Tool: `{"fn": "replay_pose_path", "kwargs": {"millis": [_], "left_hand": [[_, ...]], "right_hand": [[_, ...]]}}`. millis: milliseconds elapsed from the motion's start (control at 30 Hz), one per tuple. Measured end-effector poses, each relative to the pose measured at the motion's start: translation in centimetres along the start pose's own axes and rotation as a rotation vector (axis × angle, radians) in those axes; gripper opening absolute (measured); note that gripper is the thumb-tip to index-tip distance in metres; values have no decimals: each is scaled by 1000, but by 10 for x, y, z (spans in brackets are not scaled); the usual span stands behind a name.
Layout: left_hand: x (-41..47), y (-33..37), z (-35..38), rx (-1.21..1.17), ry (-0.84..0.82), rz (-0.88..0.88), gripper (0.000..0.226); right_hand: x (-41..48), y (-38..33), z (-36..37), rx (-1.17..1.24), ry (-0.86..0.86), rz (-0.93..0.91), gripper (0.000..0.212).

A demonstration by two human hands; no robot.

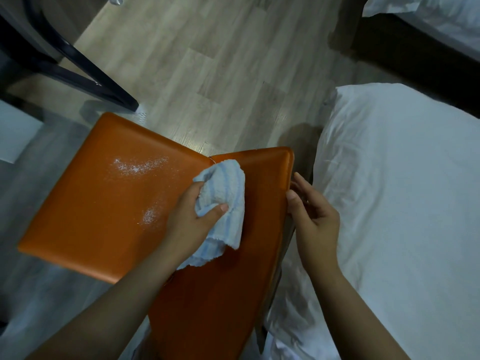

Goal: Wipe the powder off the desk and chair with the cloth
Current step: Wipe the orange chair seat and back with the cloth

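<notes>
Looking straight down on the orange chair (pixel 91 216), its padded seat fills the left-centre of the frame. Its backrest (pixel 259 268) runs from the middle down to the bottom edge.

The left hand (pixel 192 216) comes in from the lower left and has the cloth (pixel 228 193) bunched up. The fingers are curled round it and the thumb is clamped across the front, so it's a firm hold. The cloth is pale blue with stripes. It sits right of centre, just where seat meets backrest, and a loose tail hangs below the hand over the orange surface.

There is powder (pixel 137 166) on the seat: a white scatter in a band left of the cloth. A smaller patch (pixel 149 216) lies lower down, just beside the left hand's knuckles. The cloth touches neither one.

The right hand (pixel 314 222) is at the backrest's right edge. Its fingers are loose and slightly apart, and the thumb tip and fingertips rest against that edge, holding nothing.

A bed (pixel 402 203) with white sheets fills the right side, close against the chair. More white bedding (pixel 441 19) shows in the upper right corner. Pale wood floor (pixel 207 61) spreads across the top, with a dark furniture frame (pixel 78 68) in the upper left.
</notes>
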State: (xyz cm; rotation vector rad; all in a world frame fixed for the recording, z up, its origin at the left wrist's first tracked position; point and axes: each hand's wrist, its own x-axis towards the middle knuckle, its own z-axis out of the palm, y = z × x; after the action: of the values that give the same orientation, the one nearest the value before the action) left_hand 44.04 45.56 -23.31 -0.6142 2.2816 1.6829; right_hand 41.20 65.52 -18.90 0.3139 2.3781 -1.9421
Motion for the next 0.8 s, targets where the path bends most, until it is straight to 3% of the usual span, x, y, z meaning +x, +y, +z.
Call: {"fn": "replay_pose_path", "kwargs": {"millis": [333,500,800], "left_hand": [[-63,38,23,-82,-41,93,52],[-53,38,44,38,-6,118,61],[-27,17,55,-5,-19,80,68]], "right_hand": [[-53,0,-21,-59,4,114,28],[-65,7,-28,-87,8,137,28],[-69,15,-27,-15,-47,176,27]]}}
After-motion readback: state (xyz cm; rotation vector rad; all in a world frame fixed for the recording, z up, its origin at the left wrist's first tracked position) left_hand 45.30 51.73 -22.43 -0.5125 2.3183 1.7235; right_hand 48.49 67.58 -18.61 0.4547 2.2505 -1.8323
